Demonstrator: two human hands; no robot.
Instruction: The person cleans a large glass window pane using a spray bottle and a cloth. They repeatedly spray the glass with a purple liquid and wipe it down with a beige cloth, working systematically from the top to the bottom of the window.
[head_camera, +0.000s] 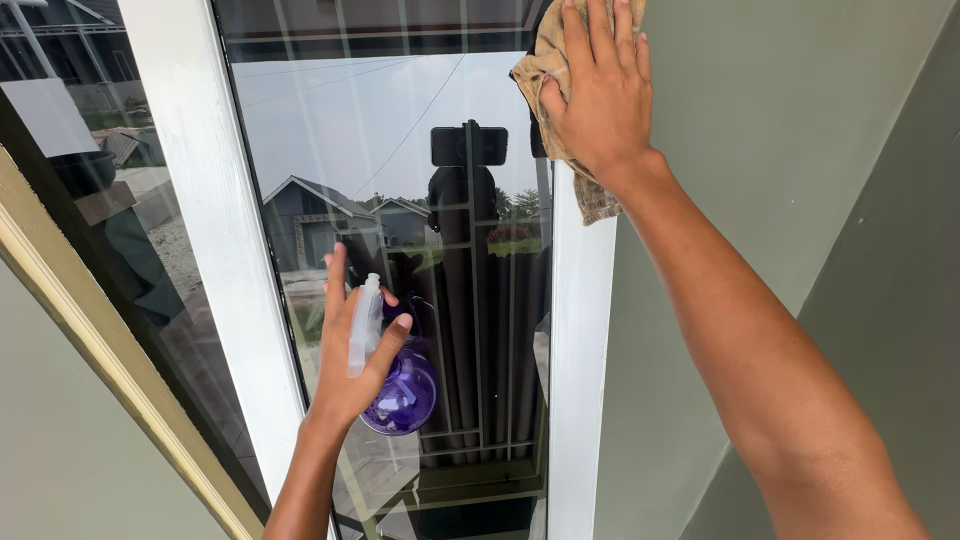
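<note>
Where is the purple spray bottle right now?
In the head view, the purple spray bottle sits low and left of centre, gripped by the left hand in front of the window glass, between the white frame bars.

We see a single package: a round purple spray bottle (402, 392) with a clear trigger top, gripped in our left hand (350, 360) before the pane (400, 150).

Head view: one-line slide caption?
Right hand presses tan cloth against window frame; left hand holds purple spray bottle at the glass.
</note>
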